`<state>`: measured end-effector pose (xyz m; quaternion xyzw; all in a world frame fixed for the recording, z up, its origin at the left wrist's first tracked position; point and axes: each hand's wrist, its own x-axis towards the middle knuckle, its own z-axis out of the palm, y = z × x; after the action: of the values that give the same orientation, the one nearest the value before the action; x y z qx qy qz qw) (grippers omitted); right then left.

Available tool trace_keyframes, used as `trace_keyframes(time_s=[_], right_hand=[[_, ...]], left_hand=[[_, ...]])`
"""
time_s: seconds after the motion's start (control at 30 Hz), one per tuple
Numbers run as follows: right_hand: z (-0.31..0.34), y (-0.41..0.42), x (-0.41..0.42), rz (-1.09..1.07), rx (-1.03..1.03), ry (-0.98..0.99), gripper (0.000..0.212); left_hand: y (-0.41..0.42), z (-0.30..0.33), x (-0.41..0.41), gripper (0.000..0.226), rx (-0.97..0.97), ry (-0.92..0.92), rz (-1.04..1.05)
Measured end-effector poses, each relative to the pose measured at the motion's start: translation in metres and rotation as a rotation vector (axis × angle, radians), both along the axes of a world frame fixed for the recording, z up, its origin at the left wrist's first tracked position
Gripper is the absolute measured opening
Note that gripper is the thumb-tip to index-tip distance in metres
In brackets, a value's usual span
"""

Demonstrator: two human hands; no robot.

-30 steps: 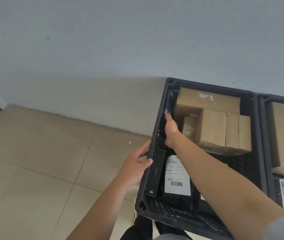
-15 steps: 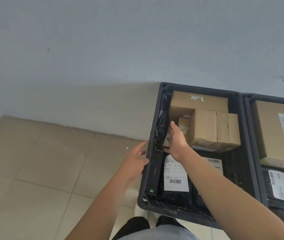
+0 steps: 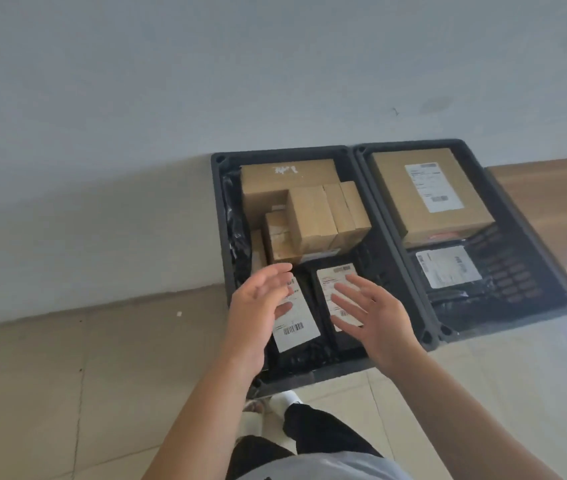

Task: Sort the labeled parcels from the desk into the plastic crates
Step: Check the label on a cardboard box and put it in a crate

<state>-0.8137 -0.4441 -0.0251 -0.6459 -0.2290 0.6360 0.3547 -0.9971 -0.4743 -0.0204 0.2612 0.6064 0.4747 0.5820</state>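
While both palms hang over the near end of the left crate (image 3: 221, 209), nothing's in them: left hand (image 3: 258, 306) is spread, fingers relaxed, and right hand (image 3: 374, 313) is spread the same way, palms turned toward each other. Can't tell if either fingertip touches what's below.

Head view, the only one: directly under the left hand sits a black bag parcel (image 3: 296, 320) w/ a white label and barcode; under the right hand's fingers lies a second black bag (image 3: 335, 289), label partly covered. Just beyond both sets of fingertips, a cluster of small cardboard boxes (image 3: 313, 216) stands packed tight, w/ a bigger flat box (image 3: 289, 173) behind them at the far wall. Off past the right hand, the right crate (image 3: 476, 327) touches the left one and holds a large labeled box (image 3: 431, 192) plus another black bag (image 3: 448, 271) nearer the person.

Handling, as a guess: the bags look soft, crinkly, prob. light and a bit slick. Best pinched at an edge or scooped flat underneath, not by the label. The boxes look stiff, dry, easy to grip across opposite faces; the big one prob. wants two hands. Nothing looks fragile, tho contents aren't visible. Desk isn't in view.
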Motion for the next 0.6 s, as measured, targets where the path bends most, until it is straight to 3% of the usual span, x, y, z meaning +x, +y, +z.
trace_keyframes(time_s=[0.33, 0.6], right_hand=[[0.027, -0.049, 0.137, -0.392, 0.134, 0.056, 0.032], [0.032, -0.077, 0.286, -0.614, 0.218, 0.131, 0.035]], left_hand=[[0.013, 0.006, 0.138, 0.026, 0.010, 0.019, -0.418], [0.031, 0.025, 0.306, 0.030, 0.022, 0.037, -0.617]])
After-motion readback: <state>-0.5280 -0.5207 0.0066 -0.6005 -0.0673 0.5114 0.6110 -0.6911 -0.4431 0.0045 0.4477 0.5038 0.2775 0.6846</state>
